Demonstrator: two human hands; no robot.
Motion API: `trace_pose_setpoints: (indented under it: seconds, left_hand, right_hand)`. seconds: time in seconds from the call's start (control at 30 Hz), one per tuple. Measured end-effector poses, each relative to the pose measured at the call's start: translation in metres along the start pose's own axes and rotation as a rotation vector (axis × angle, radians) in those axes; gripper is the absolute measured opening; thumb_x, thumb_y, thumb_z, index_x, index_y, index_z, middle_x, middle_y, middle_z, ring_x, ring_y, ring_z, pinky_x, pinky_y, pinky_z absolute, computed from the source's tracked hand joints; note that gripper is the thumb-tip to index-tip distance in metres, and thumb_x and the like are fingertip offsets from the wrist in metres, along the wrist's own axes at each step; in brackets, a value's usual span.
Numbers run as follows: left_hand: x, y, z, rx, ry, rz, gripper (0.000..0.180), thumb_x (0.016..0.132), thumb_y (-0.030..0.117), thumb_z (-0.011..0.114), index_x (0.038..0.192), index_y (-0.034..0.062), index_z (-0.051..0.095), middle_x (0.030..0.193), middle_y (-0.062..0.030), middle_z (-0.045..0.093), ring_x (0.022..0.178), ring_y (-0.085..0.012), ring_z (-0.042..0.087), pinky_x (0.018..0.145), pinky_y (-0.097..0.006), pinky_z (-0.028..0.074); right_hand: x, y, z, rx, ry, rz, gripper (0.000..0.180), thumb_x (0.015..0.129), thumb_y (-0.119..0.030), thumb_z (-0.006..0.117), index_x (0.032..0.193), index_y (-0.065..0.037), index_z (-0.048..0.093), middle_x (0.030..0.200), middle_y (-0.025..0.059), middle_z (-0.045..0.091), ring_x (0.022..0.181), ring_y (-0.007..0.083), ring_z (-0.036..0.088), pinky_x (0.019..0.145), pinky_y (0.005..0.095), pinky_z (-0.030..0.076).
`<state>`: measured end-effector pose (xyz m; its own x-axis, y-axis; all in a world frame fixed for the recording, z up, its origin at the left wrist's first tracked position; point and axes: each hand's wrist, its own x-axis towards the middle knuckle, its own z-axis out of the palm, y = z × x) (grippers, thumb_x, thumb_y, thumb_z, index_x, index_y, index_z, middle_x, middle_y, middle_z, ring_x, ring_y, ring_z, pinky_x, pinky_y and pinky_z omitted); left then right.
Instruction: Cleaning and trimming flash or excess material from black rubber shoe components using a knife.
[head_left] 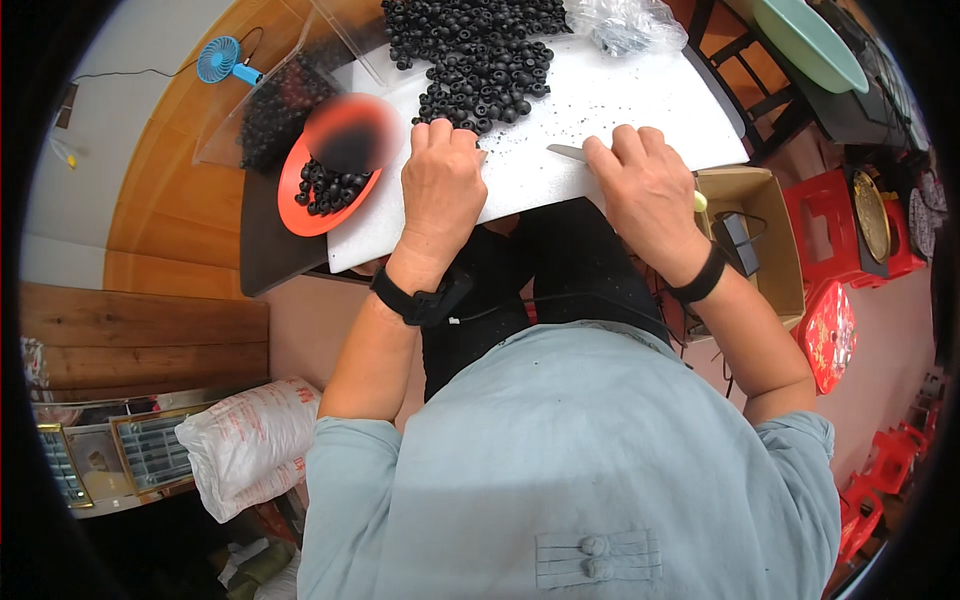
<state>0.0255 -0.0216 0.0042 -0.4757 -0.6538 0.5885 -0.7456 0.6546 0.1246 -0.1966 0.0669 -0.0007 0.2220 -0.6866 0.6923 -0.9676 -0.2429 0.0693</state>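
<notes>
My right hand (645,190) is closed around a knife, its short blade (567,152) pointing left over the white board (560,185). The knife's yellow-green handle end shows beyond the palm. My left hand (443,185) is closed with its fingertips at the near edge of a heap of small black ring-like parts (490,75). What those fingers pinch, if anything, is hidden. Left of that hand, an orange oval bowl (298,222) contains several more of the black parts; its far side is blurred. Black crumbs are scattered on the board between my hands.
A clear plastic bin (222,140) with black parts stands at the far left, beside a blue fan (222,60). Crumpled clear plastic bags (635,25) lie at the back. An open cardboard box (780,230), red stools (825,225) and a green basin (815,45) are on the right.
</notes>
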Motion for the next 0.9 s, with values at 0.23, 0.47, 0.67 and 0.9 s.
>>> trace_pose_setpoints:
  seconds: [0.23,0.47,0.67,0.9]
  left_hand:
    - [0.002,-0.005,-0.005,-0.255,0.017,-0.011,0.013,0.081,0.003,0.072,0.092,-0.0014,0.069,0.086,-0.0128,0.061,0.086,-0.0294,0.058,0.069,-0.035,0.052]
    - [-0.006,0.010,-0.014,-1.514,-0.201,-0.538,0.024,0.099,0.008,0.063,0.118,-0.0051,0.068,0.103,-0.0123,0.069,0.077,-0.0151,0.060,0.067,-0.025,0.048]
    - [-0.007,0.012,-0.005,-1.767,-0.186,-0.563,0.029,0.101,0.008,0.059,0.125,-0.0080,0.063,0.104,-0.0136,0.068,0.081,-0.0182,0.059,0.072,-0.028,0.049]
    - [-0.008,0.019,-0.004,-1.771,-0.153,-0.561,0.034,0.101,0.006,0.057,0.132,-0.0085,0.060,0.100,-0.0121,0.064,0.082,-0.0188,0.057,0.076,-0.029,0.048]
  right_hand:
    - [0.001,0.017,-0.016,-0.046,0.004,-0.037,0.024,0.074,-0.010,0.069,0.097,-0.016,0.069,0.082,0.0047,0.055,0.079,0.0245,0.059,0.063,0.0369,0.045]
    - [0.012,0.018,-0.016,0.671,-0.078,0.458,0.015,0.091,-0.025,0.071,0.099,-0.013,0.075,0.068,0.0098,0.065,0.059,0.0254,0.064,0.056,0.0351,0.048]
    - [0.028,-0.002,-0.004,0.789,-0.182,0.452,0.033,0.093,-0.038,0.069,0.086,-0.006,0.076,0.062,0.0122,0.064,0.057,0.0273,0.064,0.055,0.0355,0.047]
    - [0.023,-0.007,0.007,0.729,-0.135,0.482,0.038,0.093,-0.041,0.069,0.079,-0.006,0.073,0.057,0.0113,0.061,0.054,0.0283,0.063,0.053,0.0381,0.046]
